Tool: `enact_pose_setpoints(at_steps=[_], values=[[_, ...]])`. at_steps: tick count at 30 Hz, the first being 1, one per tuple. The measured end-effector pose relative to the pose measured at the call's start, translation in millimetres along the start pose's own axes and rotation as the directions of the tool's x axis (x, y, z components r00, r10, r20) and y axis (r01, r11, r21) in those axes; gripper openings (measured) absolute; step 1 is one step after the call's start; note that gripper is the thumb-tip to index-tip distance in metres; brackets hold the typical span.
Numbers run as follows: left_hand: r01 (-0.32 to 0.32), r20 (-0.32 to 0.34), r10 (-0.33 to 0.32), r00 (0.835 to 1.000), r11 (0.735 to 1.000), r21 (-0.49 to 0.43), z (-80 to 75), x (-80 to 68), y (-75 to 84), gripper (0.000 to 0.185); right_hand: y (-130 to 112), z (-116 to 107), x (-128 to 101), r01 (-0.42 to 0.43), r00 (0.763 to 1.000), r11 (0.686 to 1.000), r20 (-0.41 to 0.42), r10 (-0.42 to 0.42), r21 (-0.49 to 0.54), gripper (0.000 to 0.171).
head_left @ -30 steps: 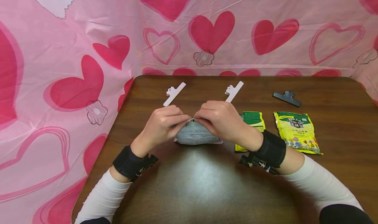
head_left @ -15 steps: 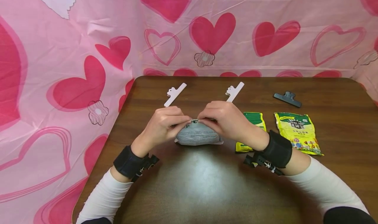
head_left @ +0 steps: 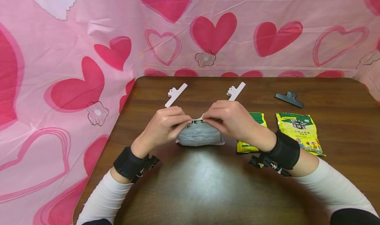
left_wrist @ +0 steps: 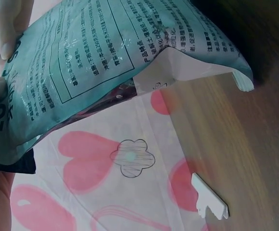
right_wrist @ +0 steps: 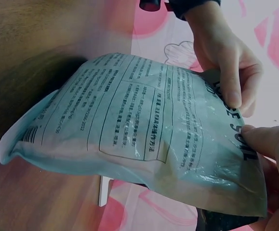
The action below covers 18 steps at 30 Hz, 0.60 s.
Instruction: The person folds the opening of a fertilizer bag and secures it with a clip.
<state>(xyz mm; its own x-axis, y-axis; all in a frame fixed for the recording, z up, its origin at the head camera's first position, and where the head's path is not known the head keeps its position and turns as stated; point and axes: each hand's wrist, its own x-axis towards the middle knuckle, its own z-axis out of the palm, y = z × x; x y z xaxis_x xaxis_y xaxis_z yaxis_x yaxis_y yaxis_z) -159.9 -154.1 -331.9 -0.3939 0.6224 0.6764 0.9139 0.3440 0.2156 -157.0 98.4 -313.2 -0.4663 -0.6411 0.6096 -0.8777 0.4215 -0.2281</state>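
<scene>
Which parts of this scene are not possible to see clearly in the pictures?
- Top edge of the grey bag: head view, covered by the left hand and right hand.
- Left green packet: head view, partly behind the right wrist.
- Bag's printed text: wrist views, too small to read.
- White clip: left wrist view, cut off by the bottom edge.

Brown wooden table (head_left: 207,192). Two white clips at 12 o'clock: one (head_left: 175,94) far left, other (head_left: 236,91) centre. Black clip (head_left: 289,99) at 1 o'clock. Two green-yellow packets (head_left: 298,132) (head_left: 257,118) at 3 o'clock. Pink heart-print cloth (head_left: 74,53) behind, left.
</scene>
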Motion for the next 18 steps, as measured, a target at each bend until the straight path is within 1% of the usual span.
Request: enact_pose_setpoints(at_steps=[5, 9, 18], values=[[0.009, 0.005, -0.009, 1.000, 1.000, -0.009, -1.0, -0.6, -0.4, 0.011, 1.2, -0.2, -1.2, -0.022, 1.000, 1.000, -0.012, 0.022, 0.006, 0.014], [0.022, 0.009, -0.021, 1.000, 1.000, -0.012, -0.9, -0.9, -0.3, 0.011, 2.0, 2.2, -1.2, -0.015, 1.000, 1.000, -0.014, 0.015, 0.012, 0.012], [0.006, 0.035, -0.006, 0.999, 1.000, -0.005, -1.2, -0.9, 0.3, 0.014, 2.8, 2.7, -2.9, -0.014, 1.000, 0.999, -0.010, 0.014, 0.037, 0.013]])
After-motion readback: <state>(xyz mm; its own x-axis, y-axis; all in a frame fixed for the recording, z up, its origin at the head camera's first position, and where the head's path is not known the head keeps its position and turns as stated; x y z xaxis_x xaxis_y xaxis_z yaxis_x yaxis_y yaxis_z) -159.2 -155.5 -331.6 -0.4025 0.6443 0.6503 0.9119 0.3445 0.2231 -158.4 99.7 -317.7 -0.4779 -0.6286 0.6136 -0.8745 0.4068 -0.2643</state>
